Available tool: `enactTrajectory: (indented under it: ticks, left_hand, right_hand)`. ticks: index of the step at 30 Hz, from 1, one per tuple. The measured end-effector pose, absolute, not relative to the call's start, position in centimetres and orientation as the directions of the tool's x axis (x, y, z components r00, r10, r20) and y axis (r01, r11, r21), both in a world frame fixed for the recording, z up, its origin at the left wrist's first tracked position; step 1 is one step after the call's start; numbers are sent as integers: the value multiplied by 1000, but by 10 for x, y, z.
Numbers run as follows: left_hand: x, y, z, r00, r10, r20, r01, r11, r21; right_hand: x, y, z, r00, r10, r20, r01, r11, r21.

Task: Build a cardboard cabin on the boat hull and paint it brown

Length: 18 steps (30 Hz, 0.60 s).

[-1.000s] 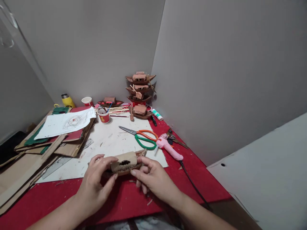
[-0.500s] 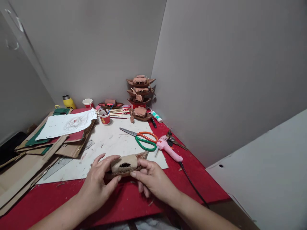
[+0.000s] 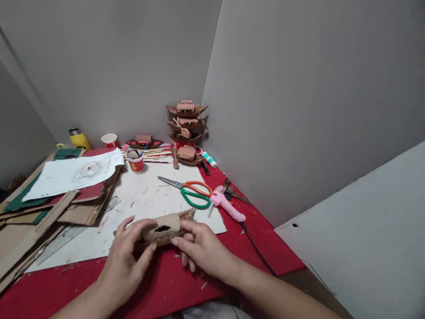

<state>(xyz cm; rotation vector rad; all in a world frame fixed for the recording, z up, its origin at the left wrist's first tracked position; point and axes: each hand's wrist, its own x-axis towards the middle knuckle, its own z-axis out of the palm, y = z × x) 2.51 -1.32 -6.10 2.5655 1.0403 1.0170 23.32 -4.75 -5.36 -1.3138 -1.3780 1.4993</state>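
1 model boat [image 3: 167, 221], held between left grip [image 3: 128, 246] and right grip [image 3: 201, 246]

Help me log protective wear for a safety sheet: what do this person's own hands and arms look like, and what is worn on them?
The left hand and right hand are ungloved, with no ring, watch or bracelet visible. Both forearms are bare as far as they show; no sleeves appear.
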Motion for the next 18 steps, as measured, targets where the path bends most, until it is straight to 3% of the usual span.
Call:
enactTrajectory:
  ticks: [2, 4, 6, 7, 9, 11, 13, 18]
  left_hand:
    - [23, -9, -60, 498, 675, 545, 556, -731, 396]
    - [20, -6, -59, 472, 680, 562, 581, -719, 381]
    - [17, -2, -58, 460, 688, 561, 607, -705, 367]
    - [16, -1, -59, 463, 692, 553, 616, -700, 361]
    - [16, 0, -62, 485, 690, 537, 621, -704, 344]
    - [17, -1, -65, 512, 675, 532, 611, -721, 328]
    - [19, -3, -69, 533, 650, 541, 592, -744, 311]
    - [20, -10, -78, 570, 592, 569, 548, -791, 273]
  right_hand:
    - [248, -51, -46, -180, 968, -176, 208, -137, -968]
    - [275, -52, -40, 6, 999, -35, 335, -35, -941]
    - [310, -49, -40, 192, 960, 202, 610, 45, -791]
    - [327, -46, -43, 230, 941, 247, 756, -13, -654]
    - [353, -39, -52, 236, 942, 240, 922, -139, -361]
    - [367, -34, -64, 178, 972, 153, 972, -150, -180]
    - [370, -32, -72, 141, 987, 82, 985, -132, -115]
    - [367, -30, -79, 133, 988, 78, 984, -123, -128]
